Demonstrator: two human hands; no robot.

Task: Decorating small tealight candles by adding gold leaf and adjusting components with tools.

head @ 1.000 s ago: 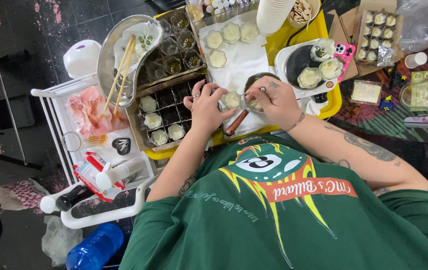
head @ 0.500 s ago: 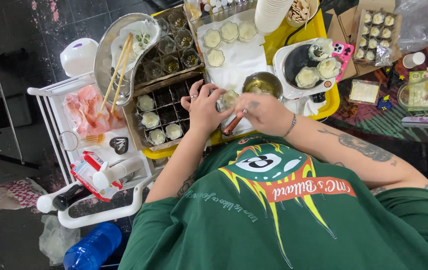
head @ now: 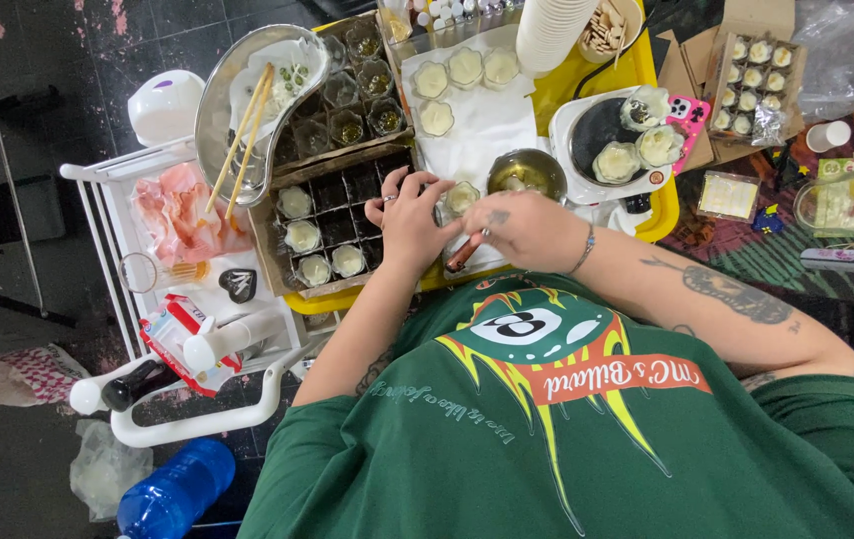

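Yellow tray [head: 646,55]; on it a white cloth [head: 482,125] with cream-filled cups [head: 465,66]. Beside it, pink phone [head: 687,108]. Green shirt [head: 567,439], flame print.

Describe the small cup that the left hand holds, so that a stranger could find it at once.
Start at the yellow tray and find the white paper sheet on it. At the sheet's near edge, beside the small metal bowl, the left hand has a grip on a small clear cup with pale filling. The similar cups stand untouched at the far end.
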